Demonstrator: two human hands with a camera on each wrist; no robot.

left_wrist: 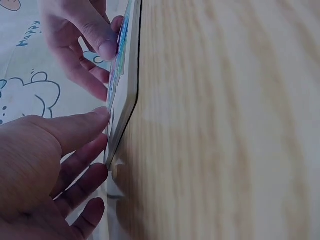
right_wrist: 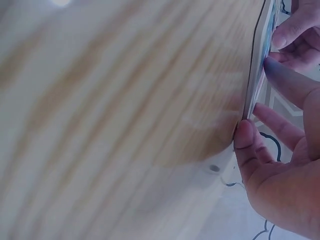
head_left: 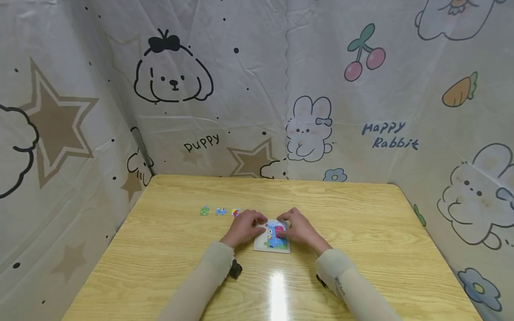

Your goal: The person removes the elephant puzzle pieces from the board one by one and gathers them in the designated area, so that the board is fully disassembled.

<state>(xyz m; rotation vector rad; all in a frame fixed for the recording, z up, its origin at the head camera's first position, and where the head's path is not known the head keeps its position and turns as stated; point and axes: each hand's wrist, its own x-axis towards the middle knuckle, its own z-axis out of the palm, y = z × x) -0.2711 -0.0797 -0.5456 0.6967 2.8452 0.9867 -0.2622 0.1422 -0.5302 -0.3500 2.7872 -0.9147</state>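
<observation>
A small square jigsaw board (head_left: 261, 245) lies flat on the table, its right part filled with a blue, pink and green picture (head_left: 276, 240). My left hand (head_left: 242, 226) is at the board's far left corner. In the left wrist view, the thumb (left_wrist: 82, 129) touches the board's face, and the other fingers are fairly straight and spread beside it. From the right side, my right hand (head_left: 299, 229) lays its thumb on the pink part of the picture. Its other fingers reach the board's far right edge. Whether a loose piece lies under either hand is hidden.
Left of the board, a green jigsaw piece (head_left: 205, 210), a blue piece (head_left: 221, 211) and a yellow-pink piece (head_left: 235, 212) lie in a row, the last partly behind my left hand. The wooden table (head_left: 160, 267) meets a patterned cloth (head_left: 249, 89) at its back and sides.
</observation>
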